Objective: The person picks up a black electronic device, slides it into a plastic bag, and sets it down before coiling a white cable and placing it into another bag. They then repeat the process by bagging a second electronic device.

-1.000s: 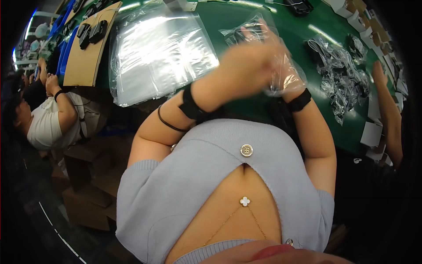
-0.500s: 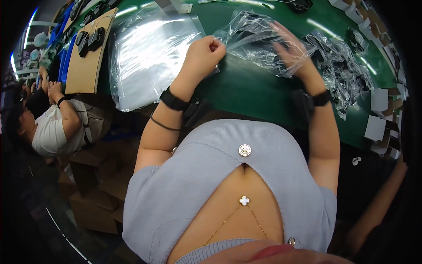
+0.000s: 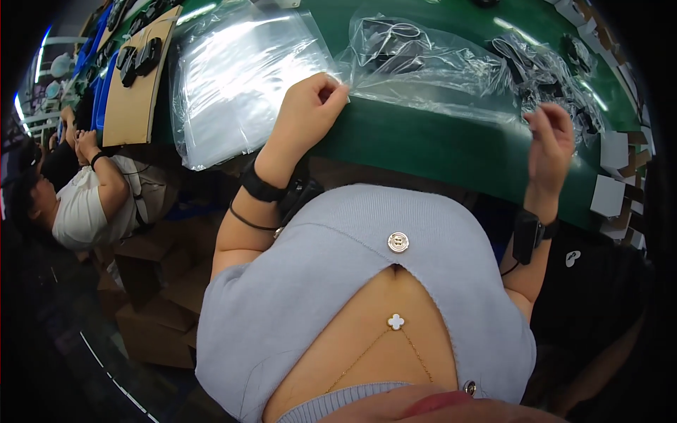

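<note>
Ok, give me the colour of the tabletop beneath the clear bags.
The tabletop is dark green; it shows best in the head view.

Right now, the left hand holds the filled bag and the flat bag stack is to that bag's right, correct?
Wrong side: in the head view, the flat bag stack is left of the filled bag, which the left hand does hold.

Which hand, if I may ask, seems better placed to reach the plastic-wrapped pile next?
Probably the right hand: it is close beside the plastic-wrapped pile, while the left hand is farther off, at the left end of the clear bag.
</note>
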